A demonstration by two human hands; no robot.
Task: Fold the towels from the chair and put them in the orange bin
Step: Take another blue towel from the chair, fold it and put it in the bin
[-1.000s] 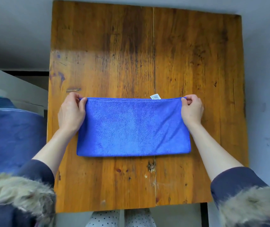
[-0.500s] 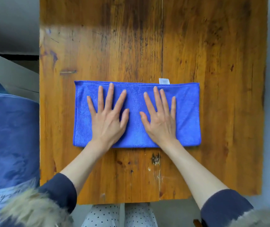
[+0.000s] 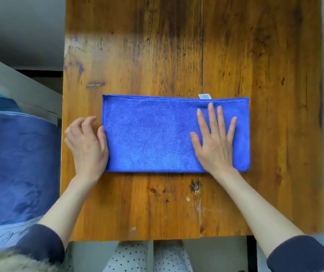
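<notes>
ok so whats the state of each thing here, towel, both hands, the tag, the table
blue towel: folded into a long rectangle, lying flat on the table
left hand: at the towel's left end, fingers curled, thumb on the edge
right hand: flat on the towel's right part, fingers spread
white tag: sticking out past the towel's far edge
wooden table: bearing the towel, worn and scratched

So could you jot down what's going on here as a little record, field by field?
towel: blue towel, folded into a long rectangle, flat on the table
label: white tag at the towel's far edge
left hand: left hand at the towel's left end, thumb on the edge
right hand: right hand flat on the towel's right part, fingers spread
surface: wooden table
orange bin: not in view
</notes>
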